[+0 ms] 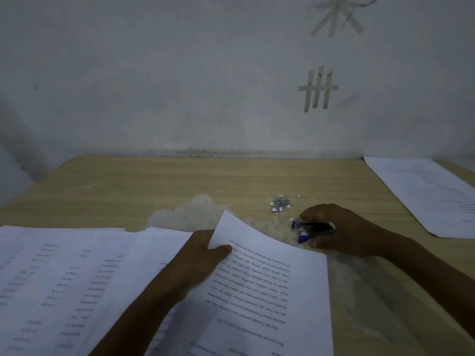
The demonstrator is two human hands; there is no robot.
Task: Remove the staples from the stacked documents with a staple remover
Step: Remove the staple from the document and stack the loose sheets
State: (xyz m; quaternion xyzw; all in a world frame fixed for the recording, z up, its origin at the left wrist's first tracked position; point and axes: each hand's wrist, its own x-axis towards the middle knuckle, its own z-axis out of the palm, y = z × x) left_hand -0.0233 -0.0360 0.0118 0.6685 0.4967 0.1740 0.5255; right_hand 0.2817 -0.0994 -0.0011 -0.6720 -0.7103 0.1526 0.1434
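A printed sheet (pixel 267 283) lies in front of me with its top left corner curled up off the desk. My left hand (pixel 203 255) pinches that corner, thumb on top and fingers underneath. To the right, my right hand (pixel 339 229) is closed around a purple and black staple remover (pixel 312 230) that rests low on the desk, its jaws pointing left. A small heap of pulled staples and paper scraps (pixel 280 203) sits just beyond the remover. More printed pages (pixel 64 286) lie spread on the left.
Another printed sheet (pixel 434 194) lies at the far right of the wooden desk (pixel 180 181). A worn, pale patch (pixel 190 214) marks the desk surface behind the curled corner. A wall with taped strips (pixel 317 88) stands close behind.
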